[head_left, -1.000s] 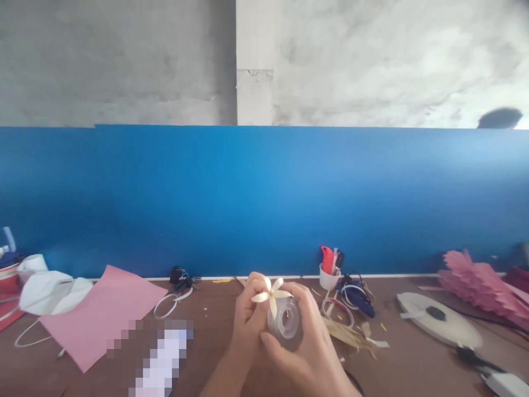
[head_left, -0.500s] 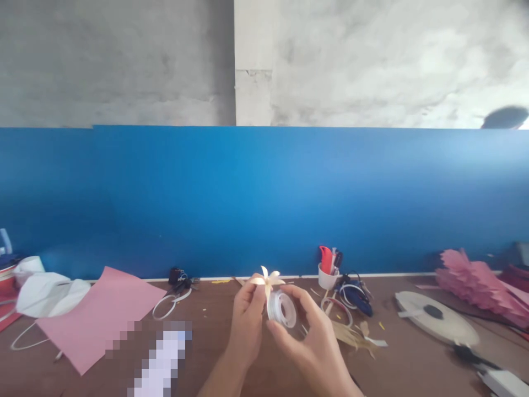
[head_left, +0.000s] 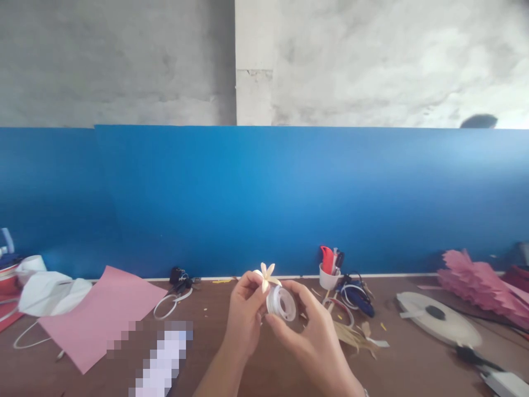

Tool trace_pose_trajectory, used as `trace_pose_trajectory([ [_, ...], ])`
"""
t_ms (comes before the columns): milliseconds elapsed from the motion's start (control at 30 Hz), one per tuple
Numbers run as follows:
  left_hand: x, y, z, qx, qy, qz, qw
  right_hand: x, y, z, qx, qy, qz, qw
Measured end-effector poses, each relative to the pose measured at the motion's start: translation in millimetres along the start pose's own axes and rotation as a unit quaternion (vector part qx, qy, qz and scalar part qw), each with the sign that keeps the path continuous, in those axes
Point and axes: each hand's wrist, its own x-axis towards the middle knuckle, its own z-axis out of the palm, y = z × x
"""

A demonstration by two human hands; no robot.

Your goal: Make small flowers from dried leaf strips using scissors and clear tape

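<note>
Cream-white flower with narrow petals (head_left: 264, 285): while pinched in the left hand (head_left: 243, 311), raised above the brown table (head_left: 206, 336), petals spread outward; near the upper edge of the spool, contact impossible to tell.
Clear-white round plastic spool (head_left: 292, 310): tilted, held just beside the flower, central opening showing.
Left hand: thumb and forefinger pressed together around the flower's base.
Right hand (head_left: 316, 331): curved around the spool, forefinger at the upper edge, thumb at the lower edge.
Small white cup (head_left: 329, 280): upright beyond the right hand, holding a red item (head_left: 327, 258) and dark pens (head_left: 339, 260).
Dry straw-coloured strips (head_left: 349, 337): lying right of the right hand, near a dark-blue bundle (head_left: 363, 303).
Flat pink sheet (head_left: 103, 314): spread at left, partly under crumpled white material (head_left: 53, 296).
Black tangle with a white cord loop (head_left: 179, 281): between the pink sheet and the left hand.
Cream oval piece (head_left: 454, 331): flat at right, below ruffled pink material (head_left: 479, 284).
Tall blue partition (head_left: 264, 198): along the table's far edge, in front of a grey wall (head_left: 124, 60).
</note>
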Motion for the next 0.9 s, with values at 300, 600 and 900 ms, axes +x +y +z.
trace_pose_trajectory([
  [300,-1,-3,-3.7,0.076,0.017,0.088,0.993,1,2,0,0.077,-0.027,0.052,0.995],
  [600,-6,2,6.2,0.028,0.053,0.058,0.997,7,8,3,0.218,-0.085,0.093,0.968],
  [900,-2,11,5.4,0.01,0.014,0.03,0.999,14,18,0,0.233,-0.079,0.134,0.96],
])
